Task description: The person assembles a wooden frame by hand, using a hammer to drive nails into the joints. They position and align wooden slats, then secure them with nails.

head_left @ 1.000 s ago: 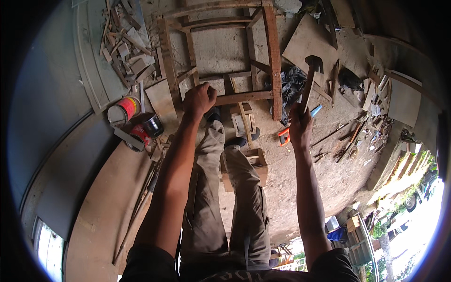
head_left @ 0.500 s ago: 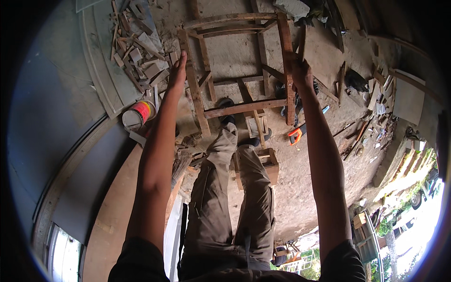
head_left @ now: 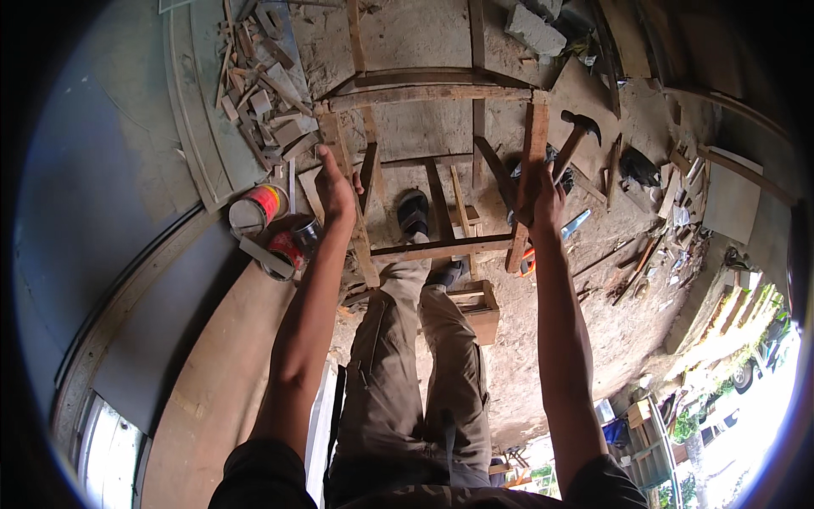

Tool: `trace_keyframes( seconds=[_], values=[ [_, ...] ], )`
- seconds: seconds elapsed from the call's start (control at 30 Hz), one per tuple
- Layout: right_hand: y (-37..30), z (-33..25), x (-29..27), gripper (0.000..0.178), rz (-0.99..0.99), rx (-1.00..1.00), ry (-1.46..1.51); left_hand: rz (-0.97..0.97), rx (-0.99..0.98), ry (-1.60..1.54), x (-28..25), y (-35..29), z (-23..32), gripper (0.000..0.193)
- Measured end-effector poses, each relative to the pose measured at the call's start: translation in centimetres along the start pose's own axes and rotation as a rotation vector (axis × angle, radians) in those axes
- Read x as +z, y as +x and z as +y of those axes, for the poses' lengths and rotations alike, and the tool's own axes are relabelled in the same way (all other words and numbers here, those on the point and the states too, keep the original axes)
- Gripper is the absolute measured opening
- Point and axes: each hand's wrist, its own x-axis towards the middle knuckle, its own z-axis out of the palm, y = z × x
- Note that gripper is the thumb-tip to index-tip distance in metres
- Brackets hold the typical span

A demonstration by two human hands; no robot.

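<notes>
Over on your left, there it was, a jumble of scrap wood [head_left: 271,102], short offcuts piled every which way! Just below it you had a red-and-yellow can [head_left: 259,208], with a red can [head_left: 288,252] right beside it, and a curved board [head_left: 220,373] sweeping down towards your lower left. Up top, a grey block [head_left: 536,32] sat on the floor [head_left: 526,373]. Across to your right came a black bag [head_left: 638,168], then a pale board [head_left: 736,199] further out! Nearer the middle, you had a saw [head_left: 577,223], blue-bladed, its orange handle partly hidden, and below that an open wooden box [head_left: 482,322]. Out in the glare, far right, showed a wheel [head_left: 744,376].
</notes>
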Motion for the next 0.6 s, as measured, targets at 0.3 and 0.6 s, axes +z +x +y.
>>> trace_keyframes(
  seconds=[0.3, 0.6],
  values=[
    [0.9, -9.2, 2.4, 0.034, -0.202, -0.044, 0.451, -0.210, 0.354, -0.423, 1.7, 3.0, 0.7, 0.074],
    [14.1, -1.0, -0.5, 0.030, -0.222, 0.174, 0.366, -0.133, 0.282, -0.425, 4.4, 12.2, -10.2, 0.049]
  ],
)
